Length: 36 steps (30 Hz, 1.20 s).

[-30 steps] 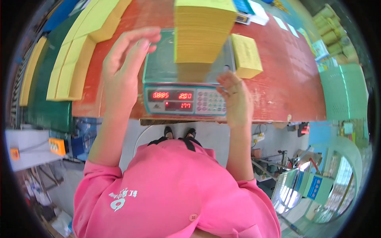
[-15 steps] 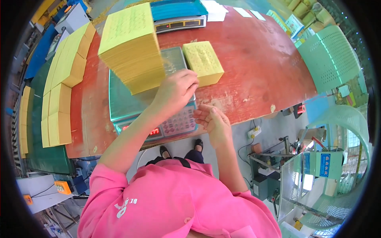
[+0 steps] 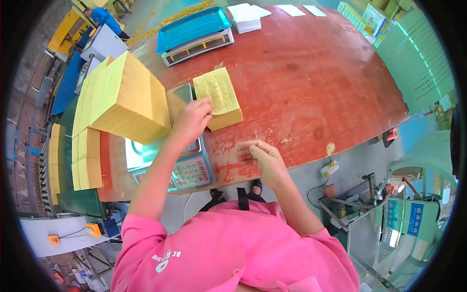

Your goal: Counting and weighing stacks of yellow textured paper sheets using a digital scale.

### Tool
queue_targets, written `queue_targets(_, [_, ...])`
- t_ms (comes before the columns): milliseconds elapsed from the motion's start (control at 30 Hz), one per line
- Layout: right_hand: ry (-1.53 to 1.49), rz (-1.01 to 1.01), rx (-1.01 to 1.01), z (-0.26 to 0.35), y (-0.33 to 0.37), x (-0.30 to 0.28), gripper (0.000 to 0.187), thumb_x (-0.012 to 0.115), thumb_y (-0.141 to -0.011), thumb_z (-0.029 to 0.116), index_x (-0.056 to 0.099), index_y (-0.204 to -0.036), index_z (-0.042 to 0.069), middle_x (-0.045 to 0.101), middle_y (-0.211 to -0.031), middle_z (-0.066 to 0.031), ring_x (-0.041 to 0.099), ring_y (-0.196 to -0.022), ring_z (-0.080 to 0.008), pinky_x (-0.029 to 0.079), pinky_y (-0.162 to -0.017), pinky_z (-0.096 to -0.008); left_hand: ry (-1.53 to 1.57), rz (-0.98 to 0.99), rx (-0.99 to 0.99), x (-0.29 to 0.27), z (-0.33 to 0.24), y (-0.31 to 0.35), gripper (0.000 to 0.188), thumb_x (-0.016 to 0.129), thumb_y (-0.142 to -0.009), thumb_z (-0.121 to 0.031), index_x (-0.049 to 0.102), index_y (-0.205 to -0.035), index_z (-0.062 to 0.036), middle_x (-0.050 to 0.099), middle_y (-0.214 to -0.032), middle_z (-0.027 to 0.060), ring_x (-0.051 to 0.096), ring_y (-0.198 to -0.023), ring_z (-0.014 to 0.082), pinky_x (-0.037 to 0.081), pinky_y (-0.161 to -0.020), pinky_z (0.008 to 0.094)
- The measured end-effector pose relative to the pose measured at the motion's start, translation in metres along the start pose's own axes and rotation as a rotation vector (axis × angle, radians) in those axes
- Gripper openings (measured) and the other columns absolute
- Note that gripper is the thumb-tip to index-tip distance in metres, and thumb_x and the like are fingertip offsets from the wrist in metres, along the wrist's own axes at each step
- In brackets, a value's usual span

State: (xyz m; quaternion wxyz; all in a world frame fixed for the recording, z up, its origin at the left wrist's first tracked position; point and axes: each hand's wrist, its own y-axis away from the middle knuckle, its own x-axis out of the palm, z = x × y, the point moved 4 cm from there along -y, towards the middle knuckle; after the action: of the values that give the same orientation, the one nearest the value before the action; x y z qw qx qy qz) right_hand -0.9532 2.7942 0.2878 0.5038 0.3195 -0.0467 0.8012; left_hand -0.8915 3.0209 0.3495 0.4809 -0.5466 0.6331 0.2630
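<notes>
A tall block of stacked yellow paper (image 3: 131, 97) rests on the pan of a teal weighing scale (image 3: 192, 173) and covers much of that pan. Just right of the scale, a shorter yellow paper stack (image 3: 221, 92) with a stamped pattern on top lies on the table. My left hand (image 3: 192, 119) reaches across the scale, its fingers pressed together at the short stack's near left corner; whether a sheet is between them is hidden. Over the table's front edge, right of the scale's keypad, my right hand (image 3: 265, 158) hovers empty with loosely bent fingers.
More yellow paper stacks (image 3: 87, 165) line the left side. At the back of the red table (image 3: 316, 73) stand a second scale with a blue tray (image 3: 194, 31) and white papers (image 3: 245, 17). A green perforated chair (image 3: 413, 68) is at right. A person in blue (image 3: 104, 19) is far left.
The view has turned, so the table and stacks appear shifted. My left hand stays by the short stack's near left corner. My right hand is farther from the scale's keypad.
</notes>
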Motion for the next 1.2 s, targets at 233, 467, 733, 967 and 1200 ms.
queue_targets(233, [-0.008, 0.067, 0.021, 0.010, -0.011, -0.012, 0.027, 0.047, -0.101, 0.014, 0.063, -0.114, -0.004, 0.068, -0.103, -0.0122, 0.065, -0.096, -0.0196, 0.053, -0.086, -0.0347, 0.187, -0.090, -0.166, 0.001, 0.011, 0.002, 0.009, 0.061, -0.089, -0.003, 0.063, -0.097, 0.0018, 0.066, -0.122, 0.0145, 0.064, -0.108, 0.0283, 0.049, -0.092, 0.0349])
queue_targets(467, [-0.087, 0.015, 0.053, 0.019, -0.044, -0.017, 0.034, 0.046, -0.103, 0.023, 0.057, -0.123, -0.003, 0.067, -0.106, -0.0138, 0.067, -0.092, -0.0243, 0.055, -0.081, -0.0385, 0.157, -0.316, -0.080, -0.006, -0.001, 0.009, 0.009, 0.061, -0.087, -0.001, 0.064, -0.095, 0.0004, 0.066, -0.119, 0.0138, 0.063, -0.109, 0.0292, 0.049, -0.093, 0.0373])
queue_targets(733, [0.298, -0.041, 0.030, 0.034, -0.059, 0.009, 0.033, 0.048, -0.096, 0.007, 0.054, -0.127, -0.004, 0.066, -0.108, -0.0117, 0.067, -0.089, -0.0202, 0.056, -0.073, -0.0318, -0.109, -0.380, 0.081, 0.005, -0.081, 0.077, 0.026, 0.065, -0.084, -0.014, 0.063, -0.103, 0.0037, 0.061, -0.121, 0.0225, 0.057, -0.116, 0.0381, 0.044, -0.103, 0.0447])
queue_targets(967, [0.219, -0.055, -0.182, 0.040, -0.003, 0.029, 0.033, 0.047, -0.092, -0.003, 0.055, -0.124, -0.006, 0.065, -0.106, -0.0069, 0.060, -0.098, -0.0124, 0.049, -0.080, -0.0261, 1.437, -0.230, -0.542, -0.009, -0.039, 0.112, 0.059, 0.065, -0.096, -0.025, 0.040, -0.145, -0.0026, 0.058, -0.128, 0.0077, 0.056, -0.114, 0.0141, 0.050, -0.093, 0.0315])
queue_targets(1200, [0.853, 0.274, -0.107, 0.073, 0.012, 0.107, 0.029, 0.056, -0.088, -0.001, 0.061, -0.117, -0.003, 0.063, -0.091, -0.0059, 0.057, -0.084, -0.0086, 0.047, -0.072, -0.0262, 1.346, -0.334, -0.235, -0.124, -0.010, 0.125, 0.063, 0.070, -0.091, -0.024, 0.042, -0.145, -0.0058, 0.062, -0.122, 0.0072, 0.061, -0.108, 0.0162, 0.052, -0.089, 0.0337])
